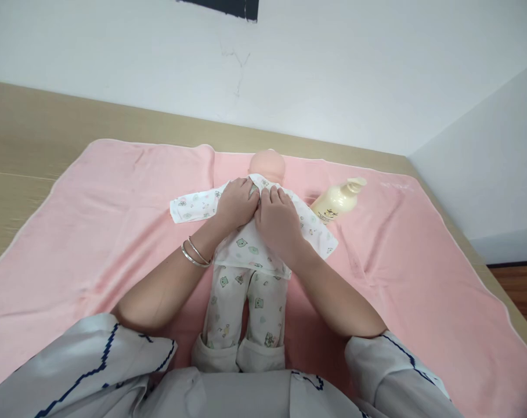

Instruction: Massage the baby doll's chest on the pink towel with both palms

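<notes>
A baby doll (267, 164) lies on its back on a pink towel (115, 220), head away from me, dressed in a white printed top (246, 247) and matching trousers (241, 307). My left hand (236, 203), with two bangles on the wrist, rests on the doll's chest with fingers curled on the top's front near the collar. My right hand (278, 217) lies beside it, touching it, fingers bent and pressed on the same fabric. Both hands meet at the middle of the top.
A cream pump bottle (338, 200) lies on its side on the towel, right of the doll's shoulder. The towel covers a wooden surface (24, 133) that meets white walls behind and to the right. My grey sleeves fill the bottom of the view.
</notes>
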A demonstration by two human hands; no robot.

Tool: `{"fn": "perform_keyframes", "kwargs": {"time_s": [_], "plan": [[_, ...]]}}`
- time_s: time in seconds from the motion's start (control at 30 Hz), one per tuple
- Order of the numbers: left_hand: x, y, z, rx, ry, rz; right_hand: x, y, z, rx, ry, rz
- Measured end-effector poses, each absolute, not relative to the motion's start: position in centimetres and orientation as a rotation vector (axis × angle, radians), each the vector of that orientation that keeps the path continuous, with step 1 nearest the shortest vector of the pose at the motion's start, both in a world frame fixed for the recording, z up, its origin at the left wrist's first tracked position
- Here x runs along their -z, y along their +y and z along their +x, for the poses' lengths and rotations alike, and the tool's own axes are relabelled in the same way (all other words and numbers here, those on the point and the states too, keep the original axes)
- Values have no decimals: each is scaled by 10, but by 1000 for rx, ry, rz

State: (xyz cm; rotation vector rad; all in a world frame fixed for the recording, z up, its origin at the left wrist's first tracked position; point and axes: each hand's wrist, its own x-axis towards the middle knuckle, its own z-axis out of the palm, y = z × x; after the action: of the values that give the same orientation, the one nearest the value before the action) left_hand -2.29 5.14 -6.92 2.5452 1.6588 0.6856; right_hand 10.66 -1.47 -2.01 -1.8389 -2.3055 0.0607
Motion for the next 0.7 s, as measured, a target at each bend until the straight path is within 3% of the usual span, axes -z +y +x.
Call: {"fn": "perform_keyframes", "kwargs": {"time_s": [0.2,0.7], "plan": [[72,47,-17,-863,1737,2319,23,8,117,-250,-2172,-1869],[72,44,-15,-849,1760,2212,45,20,121,-204,-2043,-1916]]}}
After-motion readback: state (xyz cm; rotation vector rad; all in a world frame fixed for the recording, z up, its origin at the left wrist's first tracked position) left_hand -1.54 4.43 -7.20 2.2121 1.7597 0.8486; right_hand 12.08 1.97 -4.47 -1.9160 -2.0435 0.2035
